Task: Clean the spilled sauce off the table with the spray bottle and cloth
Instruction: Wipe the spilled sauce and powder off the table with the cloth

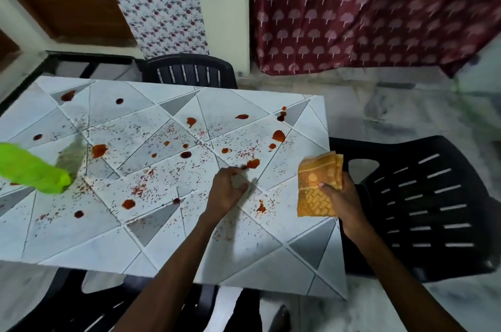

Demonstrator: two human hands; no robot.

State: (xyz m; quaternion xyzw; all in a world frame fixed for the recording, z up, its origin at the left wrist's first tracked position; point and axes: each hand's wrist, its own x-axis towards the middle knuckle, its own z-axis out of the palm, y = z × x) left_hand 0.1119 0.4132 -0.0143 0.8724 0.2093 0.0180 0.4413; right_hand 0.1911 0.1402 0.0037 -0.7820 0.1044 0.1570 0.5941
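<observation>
Red-orange sauce blobs (pixel 278 136) and fine splatter cover most of the white table (pixel 81 236) with its grey triangle pattern. A bright green spray bottle (pixel 32 169), blurred, is at the table's left edge, far from both hands. My left hand (pixel 227 190) hovers low over the table's middle right with its fingers curled in and nothing in them, just short of a sauce blob (pixel 253 163). My right hand (pixel 341 201) holds a folded orange patterned cloth (pixel 317 185) above the table's right edge.
A black plastic chair (pixel 433 204) stands close against the table's right side. Another black chair (pixel 189 71) is tucked in at the far side, and a third (pixel 81 304) sits under the near edge. A maroon curtain (pixel 379 6) hangs behind.
</observation>
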